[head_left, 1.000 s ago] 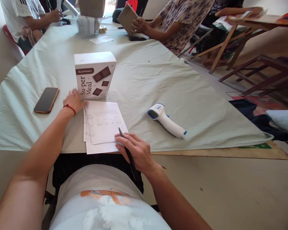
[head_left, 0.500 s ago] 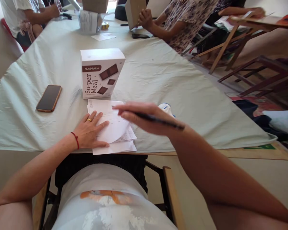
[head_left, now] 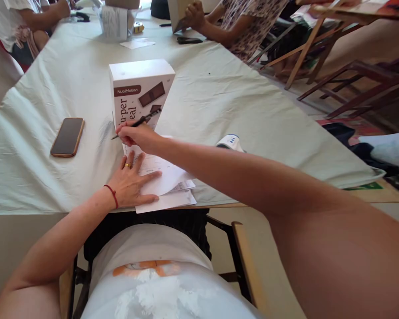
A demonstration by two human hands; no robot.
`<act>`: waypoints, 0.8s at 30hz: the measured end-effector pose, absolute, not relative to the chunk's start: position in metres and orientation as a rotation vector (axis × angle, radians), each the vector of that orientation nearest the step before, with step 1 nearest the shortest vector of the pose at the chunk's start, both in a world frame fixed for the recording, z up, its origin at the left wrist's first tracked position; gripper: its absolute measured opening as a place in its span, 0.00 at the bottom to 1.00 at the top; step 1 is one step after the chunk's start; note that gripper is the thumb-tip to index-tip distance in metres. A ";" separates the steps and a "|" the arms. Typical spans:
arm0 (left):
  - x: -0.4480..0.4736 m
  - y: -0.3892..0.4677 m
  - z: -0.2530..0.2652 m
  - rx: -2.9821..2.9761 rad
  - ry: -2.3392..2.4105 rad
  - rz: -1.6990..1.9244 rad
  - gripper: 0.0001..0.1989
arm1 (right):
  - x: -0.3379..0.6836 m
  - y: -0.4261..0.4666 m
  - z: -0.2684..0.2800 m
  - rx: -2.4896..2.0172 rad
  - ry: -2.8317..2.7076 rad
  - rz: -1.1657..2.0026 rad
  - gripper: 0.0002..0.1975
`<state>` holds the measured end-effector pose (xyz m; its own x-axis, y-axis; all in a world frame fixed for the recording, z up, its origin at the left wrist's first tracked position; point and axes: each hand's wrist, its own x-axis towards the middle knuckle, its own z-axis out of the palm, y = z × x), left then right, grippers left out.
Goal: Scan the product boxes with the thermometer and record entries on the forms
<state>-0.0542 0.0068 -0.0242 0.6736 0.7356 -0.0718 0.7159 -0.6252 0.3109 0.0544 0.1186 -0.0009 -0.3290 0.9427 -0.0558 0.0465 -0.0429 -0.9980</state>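
My left hand point(head_left: 133, 184) lies flat with spread fingers on a small stack of paper sheets point(head_left: 168, 206) at the table's near edge. Handwriting shows on some of the sheets. My right hand point(head_left: 138, 137) grips a black pen point(head_left: 142, 117), its tip pointing left and down beside the upper left of the papers. Whether the tip touches anything I cannot tell. Right behind that hand stands a white and brown box point(head_left: 141, 68) marked NutriMotion, its lower part covered by my hand. My right forearm hides part of the top sheet.
A smartphone point(head_left: 67, 137) lies to the left on the pale tablecloth point(head_left: 199, 97). A white and blue device point(head_left: 231, 141) sits beyond my right forearm. Farther back are a clear container point(head_left: 115, 24), a yellow tape measure point(head_left: 138, 27) and a dark phone point(head_left: 189, 40). Two people sit at the far sides.
My right hand has swung left with the pen, from above the right of the papers to their upper left, and the pen has turned. My left hand stays on the sheets.
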 end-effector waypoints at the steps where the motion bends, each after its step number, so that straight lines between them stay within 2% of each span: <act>1: -0.053 0.007 -0.025 2.576 1.151 0.088 0.39 | 0.060 0.113 -0.009 -1.140 -1.432 1.397 0.03; 4: -0.052 0.006 -0.028 2.578 1.142 0.120 0.41 | 0.078 0.099 -0.027 -1.241 -1.436 1.176 0.06; 9: -0.055 0.006 -0.034 2.607 1.202 0.228 0.57 | 0.090 0.089 -0.039 -1.272 -1.488 0.918 0.05; 11: -0.057 0.007 -0.035 2.624 1.245 0.277 0.54 | 0.088 0.089 -0.041 -1.289 -1.479 0.870 0.03; 14: -0.058 0.007 -0.034 2.642 1.330 0.277 0.42 | 0.085 0.090 -0.042 -1.289 -1.494 0.841 0.03; 16: -0.058 0.007 -0.032 2.659 1.391 0.276 0.38 | 0.085 0.090 -0.043 -1.278 -1.517 0.832 0.03; 24: -0.054 0.003 -0.027 2.684 1.544 0.211 0.37 | 0.083 0.091 -0.047 -1.257 -1.553 0.818 0.03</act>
<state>-0.0540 0.0031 -0.0266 0.4963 0.8626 0.0984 0.8574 -0.5048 0.1002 0.0831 0.0914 -0.0471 -0.0280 0.9663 0.2558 0.3359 0.2501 -0.9081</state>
